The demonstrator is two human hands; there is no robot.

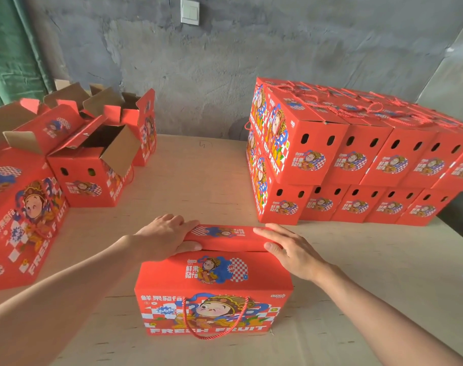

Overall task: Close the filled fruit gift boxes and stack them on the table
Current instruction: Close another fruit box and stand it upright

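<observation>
A red fruit gift box stands on the wooden table right in front of me, its red rope handle hanging down the near face. Its far top flap is folded almost flat over the opening. My left hand lies on the flap's left end, fingers on top and thumb under its edge. My right hand presses the flap's right end with flat fingers. At the right stands a two-layer stack of closed boxes.
Several open boxes with raised flaps stand at the back left, and a closed box lies at the left edge. A grey plaster wall with a light switch rises behind the table. A green curtain hangs far left.
</observation>
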